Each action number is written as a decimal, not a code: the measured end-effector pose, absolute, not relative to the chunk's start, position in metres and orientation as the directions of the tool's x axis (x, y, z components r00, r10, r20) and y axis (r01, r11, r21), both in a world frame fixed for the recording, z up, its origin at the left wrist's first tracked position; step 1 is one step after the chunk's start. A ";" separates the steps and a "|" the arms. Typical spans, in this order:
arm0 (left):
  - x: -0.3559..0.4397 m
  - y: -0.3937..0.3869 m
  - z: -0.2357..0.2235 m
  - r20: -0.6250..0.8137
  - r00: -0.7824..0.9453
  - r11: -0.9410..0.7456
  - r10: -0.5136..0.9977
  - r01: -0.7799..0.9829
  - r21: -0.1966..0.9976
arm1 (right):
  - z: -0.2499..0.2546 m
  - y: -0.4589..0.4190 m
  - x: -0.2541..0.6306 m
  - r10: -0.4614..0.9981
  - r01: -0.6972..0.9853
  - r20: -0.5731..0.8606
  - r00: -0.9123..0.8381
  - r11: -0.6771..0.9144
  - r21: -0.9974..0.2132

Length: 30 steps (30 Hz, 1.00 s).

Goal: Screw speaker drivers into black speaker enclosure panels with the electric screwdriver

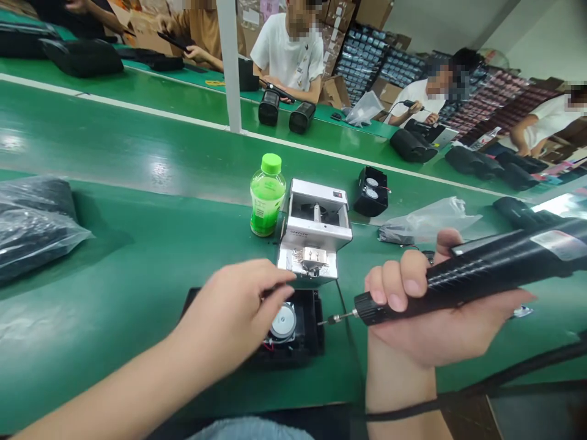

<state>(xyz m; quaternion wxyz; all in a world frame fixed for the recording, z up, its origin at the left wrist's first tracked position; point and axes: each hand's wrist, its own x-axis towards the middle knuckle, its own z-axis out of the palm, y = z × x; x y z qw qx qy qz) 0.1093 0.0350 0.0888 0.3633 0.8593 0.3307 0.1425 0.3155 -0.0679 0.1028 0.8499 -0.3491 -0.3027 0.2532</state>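
1. Across your whole view runs the green table, crossed by a pale strip, with a white post standing at its far part.
2. Beyond it, several people work beside dark cases; stacked goods and cardboard boxes fill the background.
3. At far left lies a clear plastic bag with dark contents, well apart from your hands.
4. Nearest you sits the black casing, open side up, on the table, below the screw feeder. Your left hand and forearm hide its left part.
5. On the right, your right hand is wrapped around a black electric screwdriver, its tip pointing left at the casing's right edge; you can't tell whether they touch. A thick black cord passes across your right wrist.
6. Just past the casing stands the silver-white screw feeder, a thin cable running down from it beside the casing.
7. Right of the feeder, a crumpled clear bag lies near a small black box with two round speakers.
8. Close against the feeder's left side stands a green-capped bottle.
9. Inside the casing, a round speaker shows beside your left fingertips; your thumb and forefinger are narrowly parted, and you can't tell whether anything small sits between them.
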 end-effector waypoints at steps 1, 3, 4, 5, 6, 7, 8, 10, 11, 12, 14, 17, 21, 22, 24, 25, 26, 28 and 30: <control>0.115 0.045 0.090 0.055 0.753 -0.649 0.656 0.525 0.550 | 0.101 -0.068 0.320 0.621 -0.186 0.353 0.700 0.635 -0.750; 0.129 0.062 0.090 0.069 0.791 -0.772 0.607 0.567 0.287 | 0.097 -0.066 0.325 0.604 -0.165 0.362 0.710 0.642 -0.749; 0.136 0.068 0.089 0.059 0.806 -0.796 0.589 0.565 0.219 | 0.095 -0.066 0.326 0.602 -0.172 0.352 0.716 0.641 -0.748; 0.143 0.072 0.087 0.052 0.818 -0.810 0.573 0.556 0.186 | 0.092 -0.065 0.326 0.603 -0.186 0.334 0.725 0.638 -0.748; 0.149 0.075 0.086 0.047 0.827 -0.820 0.561 0.547 0.169 | 0.089 -0.064 0.325 0.607 -0.204 0.313 0.731 0.632 -0.748; 0.153 0.078 0.084 0.040 0.835 -0.830 0.548 0.538 0.144 | 0.086 -0.063 0.324 0.616 -0.223 0.298 0.729 0.626 -0.748; 0.156 0.080 0.084 0.031 0.843 -0.839 0.537 0.531 0.120 | 0.083 -0.063 0.323 0.625 -0.238 0.294 0.723 0.625 -0.743; 0.160 0.083 0.083 0.009 0.853 -0.850 0.522 0.520 0.082 | 0.079 -0.062 0.323 0.638 -0.254 0.304 0.707 0.631 -0.733; 0.161 0.085 0.084 -0.005 0.854 -0.852 0.520 0.519 0.066 | 0.078 -0.062 0.323 0.642 -0.257 0.312 0.700 0.635 -0.729; 0.162 0.087 0.085 -0.021 0.854 -0.852 0.520 0.521 0.052 | 0.077 -0.062 0.324 0.646 -0.262 0.316 0.695 0.636 -0.726; 0.163 0.088 0.085 -0.050 0.849 -0.849 0.526 0.528 0.033 | 0.077 -0.062 0.325 0.656 -0.274 0.310 0.688 0.630 -0.727; 0.164 0.088 0.085 -0.071 0.846 -0.846 0.528 0.531 0.034 | 0.076 -0.063 0.325 0.669 -0.287 0.305 0.677 0.623 -0.728; 0.161 0.086 0.083 -0.061 0.841 -0.836 0.537 0.541 0.096 | 0.075 -0.062 0.326 0.676 -0.282 0.327 0.660 0.627 -0.726; 0.159 0.086 0.083 -0.057 0.837 -0.829 0.544 0.546 0.124 | 0.074 -0.062 0.326 0.679 -0.282 0.332 0.655 0.627 -0.726; 0.154 0.087 0.085 -0.042 0.824 -0.805 0.565 0.562 0.188 | 0.074 -0.061 0.326 0.677 -0.282 0.337 0.655 0.632 -0.722; 0.151 0.087 0.087 -0.032 0.814 -0.790 0.580 0.571 0.220 | 0.074 -0.060 0.325 0.673 -0.284 0.337 0.659 0.638 -0.716; 0.148 0.086 0.088 -0.021 0.804 -0.775 0.594 0.580 0.250 | 0.075 -0.059 0.324 0.667 -0.287 0.336 0.665 0.644 -0.709; 0.143 0.084 0.091 0.007 0.783 -0.751 0.622 0.594 0.287 | 0.076 -0.058 0.322 0.657 -0.294 0.335 0.675 0.656 -0.696; 0.140 0.081 0.092 0.041 0.772 -0.745 0.634 0.596 0.301 | 0.077 -0.057 0.321 0.652 -0.296 0.333 0.681 0.662 -0.689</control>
